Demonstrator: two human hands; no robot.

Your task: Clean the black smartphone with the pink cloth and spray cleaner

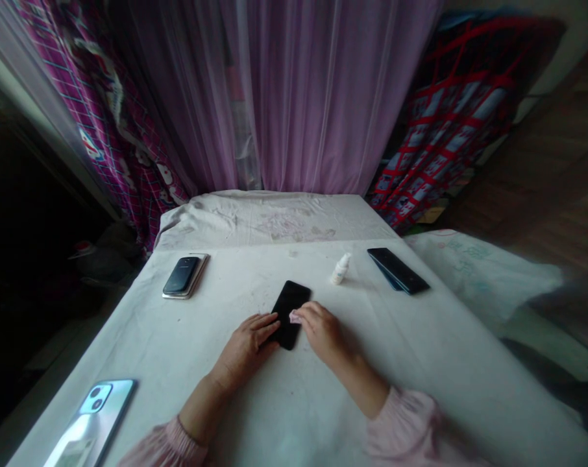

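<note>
A black smartphone (288, 301) lies screen up and slightly slanted on the white-covered table. My left hand (245, 347) holds it at its left side, fingertips over the edge and thumb near the lower corner. Between the closed fingers of my right hand (323, 331) is a small folded pinkish cloth (294, 316), which is at the phone's right side over the glass. Whether the cloth presses on the screen is hard to tell. Beyond my right hand stands a small white spray bottle (341, 269), upright.
Stacked phones (182, 275) lie at the table's left, and another overlapping pair (400, 270) at the right. A shiny light-blue phone (94, 421) rests back up near the front left. Purple curtains (313, 97) hang behind the table (396, 350). A white plastic bag (483, 272) is on the right.
</note>
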